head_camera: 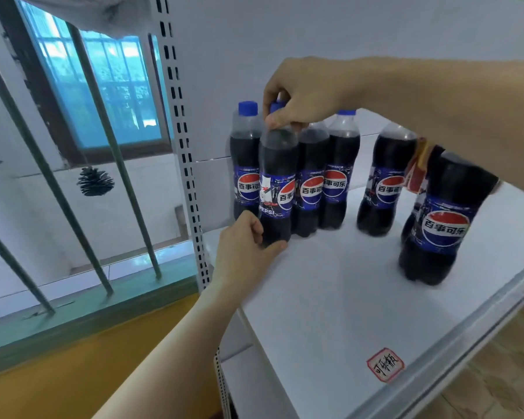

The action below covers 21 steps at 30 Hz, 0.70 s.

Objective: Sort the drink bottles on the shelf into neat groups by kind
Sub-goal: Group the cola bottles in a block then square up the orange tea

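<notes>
Several dark cola bottles with blue Pepsi labels stand on a white shelf [330, 297]. A front-left bottle [277, 176] is held at both ends: my right hand [303, 95] grips its blue cap and neck from above, and my left hand [248, 249] holds its base with thumb and fingers. Close behind and beside it stand three more bottles, the leftmost [245, 164], one at its right [310, 182] and another [339, 173]. Two bottles stand apart to the right: one at the back [384, 182] and one near the front [436, 231], partly under my right forearm. A red-labelled bottle [418, 167] shows between them, mostly hidden.
A perforated white shelf upright [183, 146] borders the shelf on the left. Beyond it is a barred window [109, 92] with a hanging pinecone [95, 181]. A red-bordered paper label [385, 365] is stuck near the shelf's front edge.
</notes>
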Motion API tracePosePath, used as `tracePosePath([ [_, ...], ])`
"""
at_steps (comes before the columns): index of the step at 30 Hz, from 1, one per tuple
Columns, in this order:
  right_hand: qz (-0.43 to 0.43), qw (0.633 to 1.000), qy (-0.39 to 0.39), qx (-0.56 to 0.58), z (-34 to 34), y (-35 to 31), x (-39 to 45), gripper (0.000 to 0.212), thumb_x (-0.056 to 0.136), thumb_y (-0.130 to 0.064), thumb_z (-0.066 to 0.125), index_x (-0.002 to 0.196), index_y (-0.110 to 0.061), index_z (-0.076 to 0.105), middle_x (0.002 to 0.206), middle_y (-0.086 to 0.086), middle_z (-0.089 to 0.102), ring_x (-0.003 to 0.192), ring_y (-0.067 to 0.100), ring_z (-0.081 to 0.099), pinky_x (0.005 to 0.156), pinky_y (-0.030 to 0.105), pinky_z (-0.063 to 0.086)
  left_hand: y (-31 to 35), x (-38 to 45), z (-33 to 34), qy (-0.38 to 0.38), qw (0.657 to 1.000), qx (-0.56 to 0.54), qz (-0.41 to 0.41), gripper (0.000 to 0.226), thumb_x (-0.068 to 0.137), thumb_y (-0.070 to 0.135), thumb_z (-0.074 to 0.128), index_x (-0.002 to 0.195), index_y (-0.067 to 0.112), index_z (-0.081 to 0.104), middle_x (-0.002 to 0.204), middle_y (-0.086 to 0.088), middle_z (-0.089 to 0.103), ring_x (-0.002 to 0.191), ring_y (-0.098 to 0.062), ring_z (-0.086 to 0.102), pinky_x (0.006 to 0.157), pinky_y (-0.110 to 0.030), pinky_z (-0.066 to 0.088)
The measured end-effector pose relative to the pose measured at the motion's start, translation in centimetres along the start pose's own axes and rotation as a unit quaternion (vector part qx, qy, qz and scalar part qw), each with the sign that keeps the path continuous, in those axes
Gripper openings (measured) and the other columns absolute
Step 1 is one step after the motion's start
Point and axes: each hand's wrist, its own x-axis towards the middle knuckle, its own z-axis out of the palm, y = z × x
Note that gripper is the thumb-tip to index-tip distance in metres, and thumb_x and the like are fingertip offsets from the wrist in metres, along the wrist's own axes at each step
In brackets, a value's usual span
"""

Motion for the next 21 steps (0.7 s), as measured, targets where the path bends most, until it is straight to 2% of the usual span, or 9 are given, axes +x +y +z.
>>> tracePosePath([
  [5, 0.0, 1.0, 0.022, 0.004, 0.4, 0.6, 0.2, 0.011, 0.089, -0.038, 0.068, 0.092, -0.028, 0.072, 0.078, -0.002, 0.075, 0.068, 0.011, 0.07, 0.078, 0.029, 0.055, -0.4, 0.3, 0.6, -0.001, 1.0, 0.03, 0.001, 0.034, 0.081, 0.022, 0.083, 0.086, 0.019, 0.049, 0.079, 0.008, 0.058, 0.07, -0.008, 0.053, 0.058, -0.02, 0.036],
  [9, -0.015, 0.999, 0.04, 0.018, 0.5, 1.3, -0.5, 0.014, 0.088, -0.043, 0.071, 0.093, -0.03, 0.07, 0.076, -0.011, 0.07, 0.07, 0.006, 0.067, 0.064, 0.02, 0.045, -0.6, 0.2, 1.0, 0.002, 0.998, 0.059, 0.011, 0.034, 0.083, 0.022, 0.081, 0.087, 0.02, 0.047, 0.08, 0.008, 0.057, 0.07, -0.006, 0.051, 0.057, -0.021, 0.032],
  [12, -0.037, 0.998, 0.043, 0.016, 0.4, 1.9, -1.1, 0.026, 0.088, -0.046, 0.071, 0.109, -0.03, 0.066, 0.081, -0.016, 0.068, 0.076, 0.002, 0.066, 0.065, 0.018, 0.041, -0.6, 0.1, 0.9, 0.012, 0.994, 0.102, 0.021, 0.034, 0.085, 0.027, 0.079, 0.088, 0.023, 0.045, 0.083, 0.005, 0.058, 0.075, -0.014, 0.053, 0.059, -0.027, 0.035],
  [15, -0.056, 0.997, 0.056, 0.005, -0.7, 3.5, -2.2, 0.041, 0.09, -0.052, 0.067, 0.126, -0.032, 0.059, 0.097, -0.01, 0.07, 0.081, -0.001, 0.064, 0.069, 0.019, 0.043, -0.3, -0.1, 0.9, 0.015, 0.992, 0.124, 0.012, 0.033, 0.087, 0.032, 0.077, 0.087, 0.026, 0.045, 0.081, 0.007, 0.058, 0.074, -0.011, 0.054, 0.061, -0.03, 0.037],
  [18, -0.064, 0.994, 0.089, -0.03, -2.7, 6.7, -4.3, 0.032, 0.092, -0.047, 0.066, 0.118, -0.027, 0.064, 0.099, -0.007, 0.07, 0.08, -0.003, 0.06, 0.068, 0.02, 0.04, 0.4, -0.7, 0.7, 0.02, 0.988, 0.15, 0.013, 0.034, 0.087, 0.03, 0.076, 0.079, 0.025, 0.044, 0.073, 0.008, 0.056, 0.069, -0.008, 0.051, 0.057, -0.026, 0.034],
  [21, -0.041, 0.989, 0.121, -0.07, -4.5, 11.4, -6.5, 0.02, 0.094, -0.042, 0.067, 0.103, -0.024, 0.068, 0.096, -0.003, 0.07, 0.075, -0.002, 0.056, 0.069, 0.026, 0.04, 1.8, -1.5, 0.6, -0.005, 0.985, 0.171, 0.028, 0.034, 0.087, 0.029, 0.075, 0.073, 0.02, 0.046, 0.065, 0.005, 0.055, 0.063, -0.014, 0.051, 0.056, -0.034, 0.041],
])
